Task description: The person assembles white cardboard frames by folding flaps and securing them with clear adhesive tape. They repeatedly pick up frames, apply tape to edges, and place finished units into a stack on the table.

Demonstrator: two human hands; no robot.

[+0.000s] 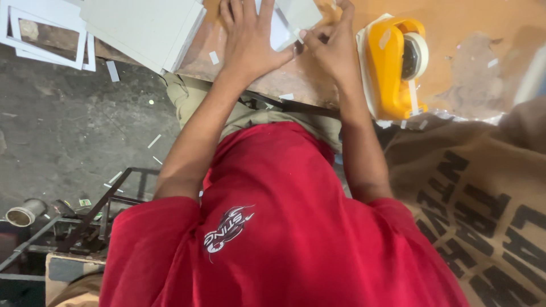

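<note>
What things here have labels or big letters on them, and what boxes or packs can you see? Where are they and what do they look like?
Burlap sack: lower right beside the person, brown and coarse, with large black printed letters.
Tape dispenser: on the orange table right of the right hand, yellow, holding a pale tape roll.
Stack of grey boards: top left beside the left hand, flat, plain.
No screens or signs show.

Bright yellow on the tape dispenser (392, 62), with a cream-white roll in it. The shirt (284, 227) is solid red, a small white-and-black emblem on it. Pale grey boards (142, 28), white card frames (45, 28), an orange-brown table (472, 34), tan sacking (483, 193) with bold black lettering.
</note>
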